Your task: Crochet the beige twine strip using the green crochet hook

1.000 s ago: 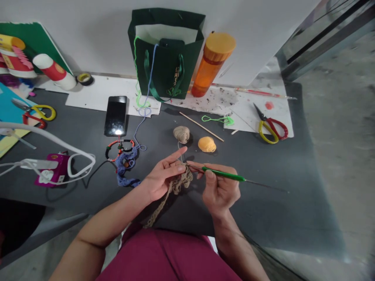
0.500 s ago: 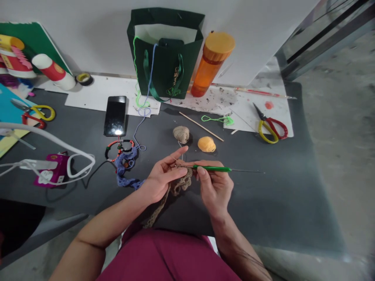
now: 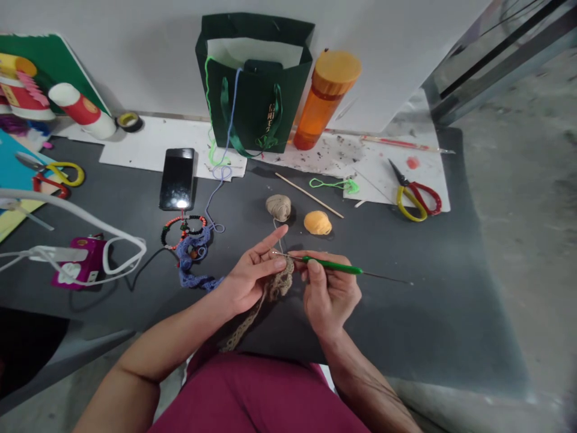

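L hand point(image 3: 247, 279) part closed, thumb & fingers pinching the brown piece point(image 3: 282, 282), index stuck out straight. R hand point(image 3: 333, 294) curled snug round the green grip of the hook point(image 3: 336, 266); hook's tip is at L fingers by the piece's top, its thin far end pointing twd tabletop's point(image 3: 428, 319) R edge. Piece is btwn the hands, nr mid front edge, w/ a narrow strip trailing down-L twd that edge. Strand point(image 3: 278, 231) goes from L hand up to the brown ball point(image 3: 278, 207), abt mid-tabletop; yellow ball point(image 3: 318, 222) just R of it, stick point(image 3: 311, 195) slanting behind both.

Back edge: bag point(image 3: 252, 102) upright, bottle point(image 3: 327, 99) just R of it, both nr mid. Green yarn point(image 3: 336, 184) lies in front of bottle, partly on white card point(image 3: 374, 174). Twd back R corner: scissors point(image 3: 417, 198), handles red & yellow, partly on the card.

L half: phone point(image 3: 177, 178) flat, beads point(image 3: 169, 233) in front of it, blue piece point(image 3: 195, 255) touching the beads. Purple box point(image 3: 83, 263) w/ white plug point(image 3: 58, 252), farther L, nr front edge.
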`<state>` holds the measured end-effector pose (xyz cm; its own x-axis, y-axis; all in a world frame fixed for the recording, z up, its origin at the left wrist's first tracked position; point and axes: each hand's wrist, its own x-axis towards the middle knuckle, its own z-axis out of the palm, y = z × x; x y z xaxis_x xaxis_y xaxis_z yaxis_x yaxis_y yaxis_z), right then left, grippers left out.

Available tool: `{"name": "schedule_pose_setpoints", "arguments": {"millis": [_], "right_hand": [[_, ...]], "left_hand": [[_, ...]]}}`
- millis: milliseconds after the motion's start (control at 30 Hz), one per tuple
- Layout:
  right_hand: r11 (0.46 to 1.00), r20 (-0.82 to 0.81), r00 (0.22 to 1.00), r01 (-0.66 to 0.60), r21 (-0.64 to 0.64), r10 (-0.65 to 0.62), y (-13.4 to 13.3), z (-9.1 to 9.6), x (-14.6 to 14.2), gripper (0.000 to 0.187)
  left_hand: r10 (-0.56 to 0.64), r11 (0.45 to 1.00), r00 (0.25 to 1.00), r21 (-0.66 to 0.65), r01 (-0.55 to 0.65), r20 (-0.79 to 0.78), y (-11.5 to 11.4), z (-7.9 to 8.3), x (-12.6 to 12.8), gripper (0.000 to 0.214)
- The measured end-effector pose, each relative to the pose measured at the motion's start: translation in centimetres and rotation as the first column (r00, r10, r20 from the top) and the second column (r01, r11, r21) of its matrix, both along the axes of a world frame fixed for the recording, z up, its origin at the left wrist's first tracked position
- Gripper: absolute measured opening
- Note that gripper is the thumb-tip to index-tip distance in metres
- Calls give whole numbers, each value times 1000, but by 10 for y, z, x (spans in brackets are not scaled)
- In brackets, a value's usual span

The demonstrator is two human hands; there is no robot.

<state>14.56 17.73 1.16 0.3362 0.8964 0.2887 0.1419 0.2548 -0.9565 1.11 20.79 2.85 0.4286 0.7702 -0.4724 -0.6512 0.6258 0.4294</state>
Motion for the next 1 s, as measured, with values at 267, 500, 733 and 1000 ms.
{"name": "schedule_pose_setpoints", "arguments": {"millis": [267,500,733,1000], "right_hand": [[984,-243,970,-42,-174,-1,6,3,5,15],[884,-623,777,-349,-311,87,16,8,7,22],[930,-583,808,-277,-243,89,9,-6,-10,23],[948,-235,972,-82,-306,8,10,-13,-10,22]], "left_hand": [[-55,998,998,34,56,-21,3,-4,-2,54],[-119,991,992,67,115,49,3,2,1,48],[121,967,928,255,-29,-353,-7,0,3,61],[182,917,763,387,96,-620,-10,-5,7,71]]}}
